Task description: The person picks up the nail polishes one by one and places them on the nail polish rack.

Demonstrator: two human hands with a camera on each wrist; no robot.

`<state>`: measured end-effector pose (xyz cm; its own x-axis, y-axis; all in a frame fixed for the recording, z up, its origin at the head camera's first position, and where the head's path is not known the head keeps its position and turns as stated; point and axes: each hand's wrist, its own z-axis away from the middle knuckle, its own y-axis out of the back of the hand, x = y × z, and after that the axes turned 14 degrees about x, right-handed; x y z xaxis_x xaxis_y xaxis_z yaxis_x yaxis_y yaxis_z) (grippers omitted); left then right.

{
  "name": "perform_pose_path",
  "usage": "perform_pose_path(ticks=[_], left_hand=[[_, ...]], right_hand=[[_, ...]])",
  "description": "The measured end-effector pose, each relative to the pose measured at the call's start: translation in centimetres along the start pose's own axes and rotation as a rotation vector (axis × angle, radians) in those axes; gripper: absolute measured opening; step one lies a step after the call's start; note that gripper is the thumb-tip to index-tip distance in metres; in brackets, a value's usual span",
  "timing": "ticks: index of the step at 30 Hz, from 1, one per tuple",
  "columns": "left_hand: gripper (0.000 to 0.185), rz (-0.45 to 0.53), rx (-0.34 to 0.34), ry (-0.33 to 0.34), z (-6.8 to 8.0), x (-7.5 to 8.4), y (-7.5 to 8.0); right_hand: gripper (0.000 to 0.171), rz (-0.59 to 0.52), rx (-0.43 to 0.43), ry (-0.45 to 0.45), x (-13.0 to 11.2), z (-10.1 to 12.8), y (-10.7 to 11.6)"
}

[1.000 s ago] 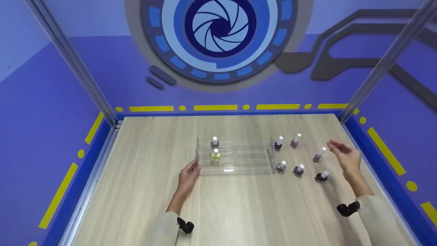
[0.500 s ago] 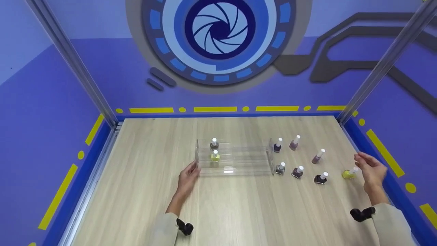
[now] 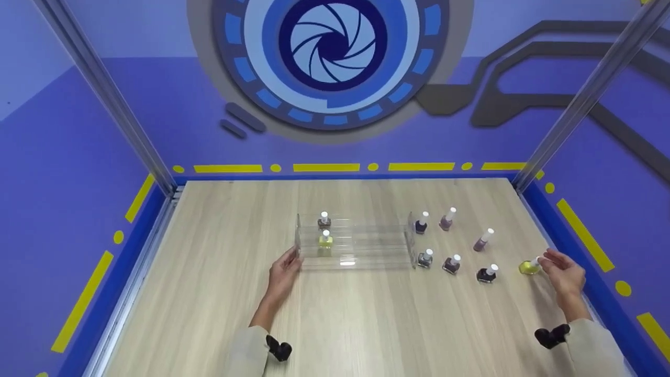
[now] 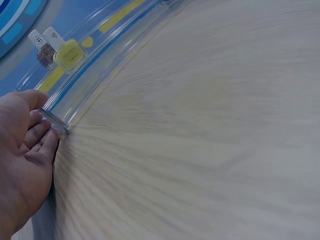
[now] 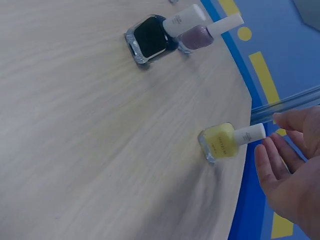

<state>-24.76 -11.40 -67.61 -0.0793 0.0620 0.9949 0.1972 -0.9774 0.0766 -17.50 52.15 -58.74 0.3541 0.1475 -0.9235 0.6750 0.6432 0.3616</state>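
My left hand [image 3: 282, 275] grips the left end of a clear stepped rack [image 3: 348, 263], thumb and fingers on either side of its end panel in the left wrist view. Two nail polish bottles stand at the rack's left: a brown glittery one [image 4: 46, 56] on a rear step and a yellow one [image 4: 70, 54] in front of it. At the far right, my right hand [image 3: 565, 275] is at the white cap of another yellow nail polish bottle [image 5: 221, 141]. Thumb and fingers are spread around the cap's end, not visibly closed on it. That bottle stands on the table.
Between rack and right hand stand several more nail polish bottles: dark blue [image 3: 421, 226], mauve [image 3: 446, 222], purple [image 3: 480, 243], grey [image 3: 425, 259], brownish [image 3: 450, 265] and black [image 3: 487, 275]. Blue walls and metal posts [image 3: 570, 94] border the wooden table [image 3: 366, 324].
My right hand has moved right and toward me, uncovering the right-hand yellow bottle, then closed in on its cap. My left hand keeps its hold on the rack.
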Motion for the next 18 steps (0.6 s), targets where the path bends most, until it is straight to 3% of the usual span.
perform_pose_path(ticks=[5,13,18], left_hand=[[0.052,0.022,-0.008,0.003,0.2,0.0,-0.1],[0.052,0.001,0.012,-0.024,-0.2,0.1,0.0],[0.052,0.009,-0.006,0.018,0.0,0.1,-0.1]], right_hand=[[0.050,0.130,0.013,0.088,0.6,-0.4,-0.5],[0.047,0.146,0.024,0.089,1.4,-0.7,-1.4],[0.039,0.156,0.053,0.099,1.9,-0.7,-1.7]])
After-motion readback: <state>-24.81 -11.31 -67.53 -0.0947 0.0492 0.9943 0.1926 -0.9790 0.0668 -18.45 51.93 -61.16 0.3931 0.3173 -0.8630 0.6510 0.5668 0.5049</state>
